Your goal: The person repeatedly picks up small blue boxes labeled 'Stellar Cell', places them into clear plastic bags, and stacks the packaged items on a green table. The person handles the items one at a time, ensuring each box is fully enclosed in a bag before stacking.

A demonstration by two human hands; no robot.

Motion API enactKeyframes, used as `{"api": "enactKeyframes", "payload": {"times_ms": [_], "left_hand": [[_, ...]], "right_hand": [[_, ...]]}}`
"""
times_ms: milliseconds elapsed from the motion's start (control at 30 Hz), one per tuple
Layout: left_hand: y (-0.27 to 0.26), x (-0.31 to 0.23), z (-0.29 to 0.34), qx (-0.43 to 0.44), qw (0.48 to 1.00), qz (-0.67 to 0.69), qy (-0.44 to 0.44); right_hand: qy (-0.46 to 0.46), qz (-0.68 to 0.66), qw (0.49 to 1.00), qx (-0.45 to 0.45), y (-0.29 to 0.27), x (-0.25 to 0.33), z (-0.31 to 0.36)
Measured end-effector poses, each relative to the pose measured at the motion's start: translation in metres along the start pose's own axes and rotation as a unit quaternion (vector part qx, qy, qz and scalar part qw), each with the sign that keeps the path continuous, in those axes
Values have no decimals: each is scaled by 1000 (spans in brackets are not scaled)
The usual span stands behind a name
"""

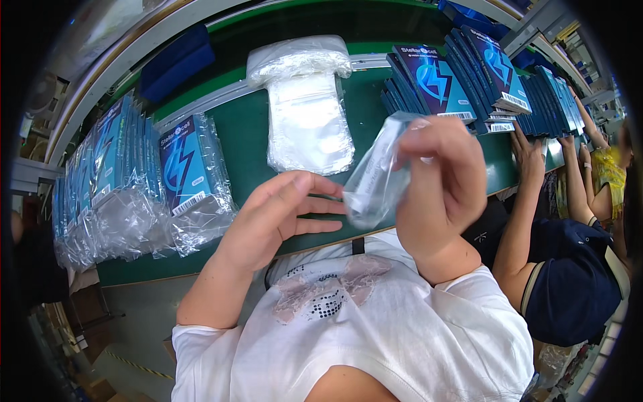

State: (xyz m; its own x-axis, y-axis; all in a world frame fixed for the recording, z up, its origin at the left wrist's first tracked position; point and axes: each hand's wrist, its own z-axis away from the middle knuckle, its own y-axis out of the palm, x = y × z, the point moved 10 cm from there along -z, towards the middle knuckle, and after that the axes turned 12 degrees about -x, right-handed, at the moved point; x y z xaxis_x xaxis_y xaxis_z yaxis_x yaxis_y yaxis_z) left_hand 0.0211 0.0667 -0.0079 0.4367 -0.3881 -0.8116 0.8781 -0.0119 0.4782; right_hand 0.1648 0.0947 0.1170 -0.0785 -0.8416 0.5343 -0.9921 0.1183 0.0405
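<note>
Right hand point(439, 187) fingers pinch the top of a clear plastic sleeve point(376, 175); the left hand point(278, 213), fingers open, meets its lower corner at eight o'clock. It looks light, limp and slippery, best held by an edge. At eleven o'clock lies a pile of sleeves point(307, 114); blue boxes point(442, 79) at one.
</note>
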Motion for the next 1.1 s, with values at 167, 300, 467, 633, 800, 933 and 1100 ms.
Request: {"api": "enactKeyframes", "payload": {"times_ms": [167, 300, 467, 633, 800, 933, 1100], "left_hand": [[-9, -16, 10, -3, 981, -73, 178], [-18, -32, 24, -129, 981, -21, 142], [-45, -96, 63, -287, 845, -193, 408], [-59, -91, 70, -395, 465, -693, 385], [-72, -82, 59, -359, 413, -779, 307], [-83, -80, 60, -342, 387, -816, 261], [-46, -90, 62, -328, 401, -782, 346]], "right_hand": [[95, -76, 980, 157, 60, 10, 26], [103, -318, 884, 327, 94, 35, 61], [211, -340, 860, 317, 85, 16, 47], [266, -251, 878, 310, 78, -18, 49], [313, -209, 901, 214, 55, -40, 32], [267, -199, 929, 163, 35, -42, 6], [89, 73, 992, 50, 0, -52, -46]]}}
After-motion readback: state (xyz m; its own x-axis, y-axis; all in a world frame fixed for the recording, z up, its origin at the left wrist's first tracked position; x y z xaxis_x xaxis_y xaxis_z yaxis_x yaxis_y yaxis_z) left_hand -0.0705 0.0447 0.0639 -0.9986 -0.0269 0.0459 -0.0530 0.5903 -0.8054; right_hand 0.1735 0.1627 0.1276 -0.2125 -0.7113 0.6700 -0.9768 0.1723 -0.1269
